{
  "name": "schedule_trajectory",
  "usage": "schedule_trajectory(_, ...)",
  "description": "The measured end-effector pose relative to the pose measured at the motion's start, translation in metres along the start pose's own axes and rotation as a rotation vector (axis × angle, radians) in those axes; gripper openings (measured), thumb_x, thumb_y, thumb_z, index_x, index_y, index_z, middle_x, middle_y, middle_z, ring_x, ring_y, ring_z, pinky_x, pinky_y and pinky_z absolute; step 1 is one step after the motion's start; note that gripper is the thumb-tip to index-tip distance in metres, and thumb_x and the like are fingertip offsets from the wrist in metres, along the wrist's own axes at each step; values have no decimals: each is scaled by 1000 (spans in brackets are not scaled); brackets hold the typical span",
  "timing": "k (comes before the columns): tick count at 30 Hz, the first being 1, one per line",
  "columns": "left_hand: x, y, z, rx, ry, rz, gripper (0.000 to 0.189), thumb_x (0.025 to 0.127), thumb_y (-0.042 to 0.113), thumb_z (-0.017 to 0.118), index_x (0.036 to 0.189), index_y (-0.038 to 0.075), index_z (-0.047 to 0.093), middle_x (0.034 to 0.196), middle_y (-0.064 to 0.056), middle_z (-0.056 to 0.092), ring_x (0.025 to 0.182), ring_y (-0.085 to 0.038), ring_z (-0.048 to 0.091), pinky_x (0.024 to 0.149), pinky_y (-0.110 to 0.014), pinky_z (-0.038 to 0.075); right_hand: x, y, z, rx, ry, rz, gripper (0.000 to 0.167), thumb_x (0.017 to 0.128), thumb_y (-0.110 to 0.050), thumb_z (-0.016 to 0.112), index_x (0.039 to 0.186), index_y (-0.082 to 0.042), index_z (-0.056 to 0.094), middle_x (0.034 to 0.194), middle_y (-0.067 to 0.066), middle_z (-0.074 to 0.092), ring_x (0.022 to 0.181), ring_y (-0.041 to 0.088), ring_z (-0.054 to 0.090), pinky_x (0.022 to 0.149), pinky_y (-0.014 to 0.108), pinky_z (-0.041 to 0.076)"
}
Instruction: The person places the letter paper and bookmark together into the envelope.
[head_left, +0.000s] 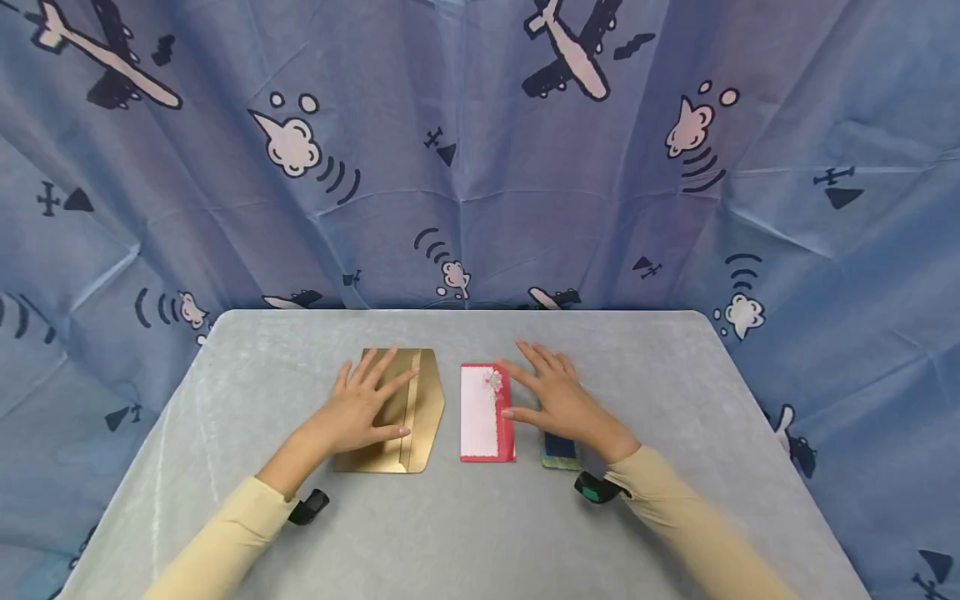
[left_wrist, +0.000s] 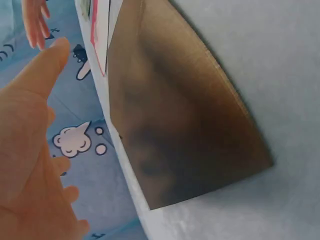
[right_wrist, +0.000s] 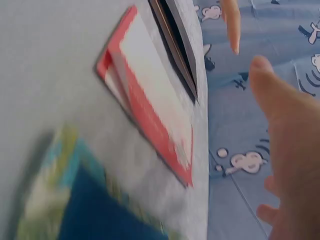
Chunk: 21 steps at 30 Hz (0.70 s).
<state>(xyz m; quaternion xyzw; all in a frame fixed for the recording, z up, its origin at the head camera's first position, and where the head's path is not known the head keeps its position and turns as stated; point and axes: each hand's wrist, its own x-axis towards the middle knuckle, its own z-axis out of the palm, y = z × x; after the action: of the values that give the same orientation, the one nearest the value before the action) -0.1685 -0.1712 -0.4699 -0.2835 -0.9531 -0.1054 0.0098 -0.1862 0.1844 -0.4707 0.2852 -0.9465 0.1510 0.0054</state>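
My left hand [head_left: 358,414] is held over a gold envelope [head_left: 429,408], its fingers spread and holding nothing. The left wrist view shows that envelope [left_wrist: 190,105] lying flat below, with the hand [left_wrist: 30,145] raised above the table. A pink-and-red card [head_left: 477,417] with a flower decoration lies to the right of the envelope. With fingers spread and nothing in it, my right hand [head_left: 564,402] hovers over a dark blue piece with a greenish patterned border [head_left: 560,452], partly hiding it. Its fingertips overlap the card's right edge in the head view.
The three flat items lie in a row on a grey table [head_left: 420,533]. A blue curtain [head_left: 480,183] with airplane prints hangs behind the table's far edge. Each wrist carries a dark strapped device, such as the one [head_left: 596,488] on the right.
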Motion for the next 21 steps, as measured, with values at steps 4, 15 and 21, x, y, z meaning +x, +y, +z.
schedule_trajectory(4, 0, -1, 7, -26, 18, -9, 84, 83, 52, 74, 153, 22, 38, 163, -22, 22, 146, -53, 25, 109, -76, 23, 11, -11, 12, 16, 25, -13, 74, 88, -56, 66, 152, -32, 40, 163, 16, 28, 147, 44, 30, 112, 71, 23)
schedule_trajectory(15, -2, -2, 24, -72, -28, -63, 80, 85, 50, 73, 152, 23, 40, 160, -23, 27, 145, -53, 27, 107, -77, 24, 40, -41, 43, 46, -38, 15, 72, 89, -60, 62, 152, -33, 39, 160, 15, 34, 146, 39, 35, 115, 64, 26)
schedule_trajectory(21, 1, -3, 28, -77, -56, -92, 76, 87, 51, 70, 151, 22, 42, 160, -24, 27, 145, -53, 26, 107, -78, 23, 54, -52, 56, 50, -72, 26, 73, 89, -61, 62, 152, -32, 40, 160, 15, 34, 146, 39, 35, 116, 63, 25)
